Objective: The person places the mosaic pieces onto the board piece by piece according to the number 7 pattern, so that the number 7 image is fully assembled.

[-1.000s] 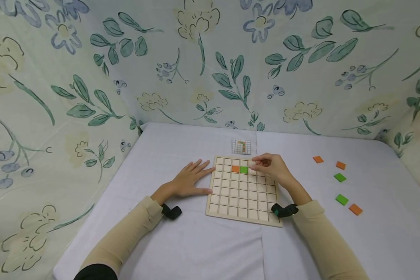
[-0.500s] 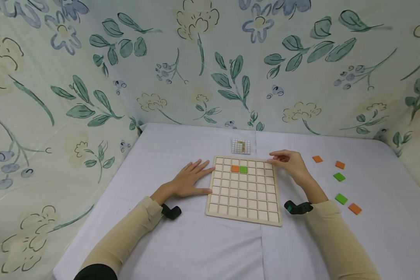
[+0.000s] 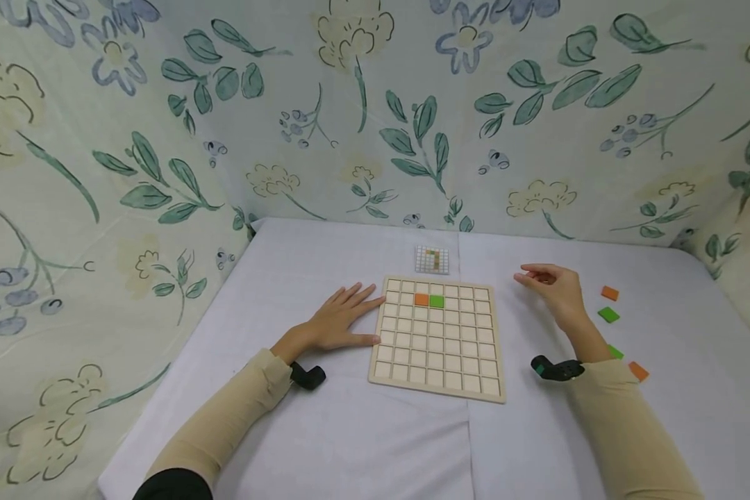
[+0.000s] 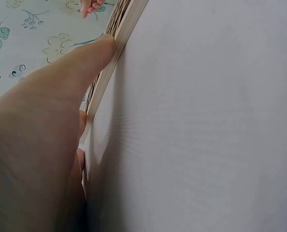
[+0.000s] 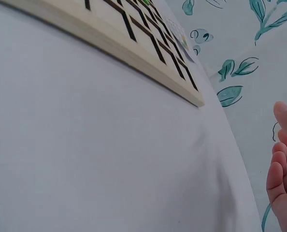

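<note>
We saw the right hand (image 3: 553, 288) hovering loose-fingered, holding nothing, beside the loose tiles (image 3: 608, 314); the left hand (image 3: 337, 321) lay flat against the grid board (image 3: 437, 347). A nudge could shift it on the desk.

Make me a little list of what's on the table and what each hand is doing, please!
board: wooden grid board lying flat on the white table
tiles on board: one orange tile and one green tile, side by side in the second row
left hand: left hand flat on the table, fingers touching the board's left edge
right hand: right hand raised to the right of the board, loosely curled, holding nothing visible
loose tiles: loose orange tile and loose green tile beyond the right hand
card: small pattern card behind the board
</note>
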The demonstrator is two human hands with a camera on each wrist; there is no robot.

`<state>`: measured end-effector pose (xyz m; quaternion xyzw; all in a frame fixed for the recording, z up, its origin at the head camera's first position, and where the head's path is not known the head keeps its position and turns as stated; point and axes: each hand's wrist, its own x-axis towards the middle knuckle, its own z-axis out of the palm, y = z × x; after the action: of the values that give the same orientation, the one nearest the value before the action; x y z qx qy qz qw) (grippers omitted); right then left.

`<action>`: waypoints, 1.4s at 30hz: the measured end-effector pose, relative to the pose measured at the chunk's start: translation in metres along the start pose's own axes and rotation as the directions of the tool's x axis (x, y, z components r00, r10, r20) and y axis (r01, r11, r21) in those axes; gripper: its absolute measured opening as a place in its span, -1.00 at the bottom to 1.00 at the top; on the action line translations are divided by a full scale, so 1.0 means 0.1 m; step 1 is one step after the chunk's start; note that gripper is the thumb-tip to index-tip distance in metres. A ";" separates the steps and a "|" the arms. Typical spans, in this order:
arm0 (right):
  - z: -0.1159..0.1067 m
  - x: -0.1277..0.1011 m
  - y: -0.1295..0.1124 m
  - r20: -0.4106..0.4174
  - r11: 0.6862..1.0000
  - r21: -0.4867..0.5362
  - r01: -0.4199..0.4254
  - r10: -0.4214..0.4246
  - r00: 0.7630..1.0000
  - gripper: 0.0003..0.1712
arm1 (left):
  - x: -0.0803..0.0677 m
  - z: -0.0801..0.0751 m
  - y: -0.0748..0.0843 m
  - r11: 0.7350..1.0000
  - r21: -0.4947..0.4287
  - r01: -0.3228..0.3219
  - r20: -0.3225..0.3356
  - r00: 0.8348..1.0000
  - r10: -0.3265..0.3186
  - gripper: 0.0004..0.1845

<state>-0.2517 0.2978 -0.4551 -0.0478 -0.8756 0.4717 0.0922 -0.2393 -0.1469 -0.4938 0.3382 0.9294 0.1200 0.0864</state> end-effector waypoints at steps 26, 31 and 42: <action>-0.28 0.14 0.39 -0.334 0.923 0.198 -0.329 0.379 0.863 -0.35 | 0.01 0.00 -0.01 1.000 0.020 -0.002 -0.015 1.000 0.002 -0.04; -0.27 0.15 0.43 -0.353 0.907 0.244 -0.343 0.413 0.839 -0.37 | 0.00 0.00 0.00 1.000 0.024 -0.001 -0.016 1.000 0.002 -0.04; -0.25 0.15 0.46 -0.340 0.870 0.285 -0.403 0.485 0.806 -0.39 | -0.01 0.01 0.00 1.000 0.019 -0.005 -0.019 1.000 0.005 -0.03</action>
<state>-0.2610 0.3465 -0.4781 -0.3382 -0.7500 0.5452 0.1607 -0.2384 -0.1476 -0.4942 0.3403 0.9304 0.1146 0.0743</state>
